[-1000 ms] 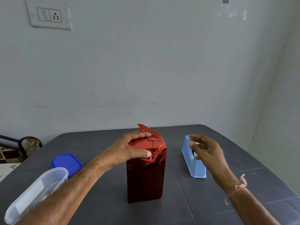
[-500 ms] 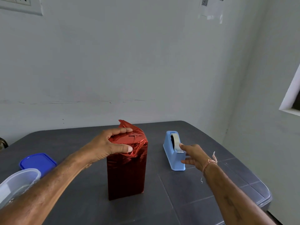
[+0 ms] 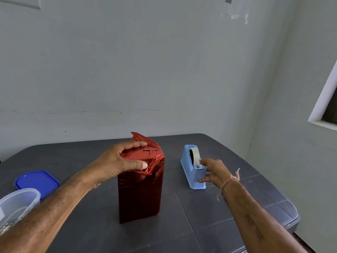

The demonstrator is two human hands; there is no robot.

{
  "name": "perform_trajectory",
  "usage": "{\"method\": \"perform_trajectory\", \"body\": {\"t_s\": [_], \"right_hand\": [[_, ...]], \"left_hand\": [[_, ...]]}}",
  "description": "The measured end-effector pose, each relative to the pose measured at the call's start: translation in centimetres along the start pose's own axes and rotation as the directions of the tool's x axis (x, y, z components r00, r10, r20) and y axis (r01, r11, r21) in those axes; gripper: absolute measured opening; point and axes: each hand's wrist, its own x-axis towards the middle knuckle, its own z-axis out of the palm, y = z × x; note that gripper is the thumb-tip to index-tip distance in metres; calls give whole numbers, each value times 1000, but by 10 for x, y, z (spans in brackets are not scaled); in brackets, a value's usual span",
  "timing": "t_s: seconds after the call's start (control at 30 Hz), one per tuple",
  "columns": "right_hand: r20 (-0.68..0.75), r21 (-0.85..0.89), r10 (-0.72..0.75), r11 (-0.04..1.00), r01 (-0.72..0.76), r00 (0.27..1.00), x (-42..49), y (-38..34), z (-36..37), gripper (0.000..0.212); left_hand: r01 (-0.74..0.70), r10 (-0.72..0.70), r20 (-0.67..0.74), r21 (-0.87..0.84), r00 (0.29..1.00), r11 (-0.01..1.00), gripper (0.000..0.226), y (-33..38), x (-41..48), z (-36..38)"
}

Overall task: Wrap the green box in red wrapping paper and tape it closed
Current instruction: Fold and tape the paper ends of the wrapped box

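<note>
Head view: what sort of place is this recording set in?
Probably a room in a home: a dark grey table by a plain painted wall, a clear plastic container and a blue lid on it, a white-framed window recess at right.

Wrapped box (image 3: 140, 194) upright on the table (image 3: 218, 207), tape dispenser (image 3: 191, 173) to its right, lid (image 3: 36, 181) behind container (image 3: 18, 201) far left.

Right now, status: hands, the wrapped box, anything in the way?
Left hand grips the red-wrapped box top, folds held down. Right hand touches the tape dispenser at the cutter. Blue lid and clear tub off left, not in the way.
</note>
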Motion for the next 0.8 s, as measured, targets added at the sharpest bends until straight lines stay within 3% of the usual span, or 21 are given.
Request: {"method": "perform_trajectory", "body": {"t_s": [0.23, 0.43, 0.8], "right_hand": [[-3, 106, -28, 994, 28, 1000, -5, 12, 0, 40], [-3, 183, -20, 983, 20, 1000, -6, 25, -1, 21], [-20, 261, -39, 964, 43, 999, -5, 46, -2, 33]], "left_hand": [[3, -3, -7, -2, 1000, 1000, 76, 2, -2, 1], [5, -5, -11, -4, 1000, 1000, 74, 5, -4, 3], [13, -13, -9, 15, 1000, 1000, 76, 3, -3, 2]]}}
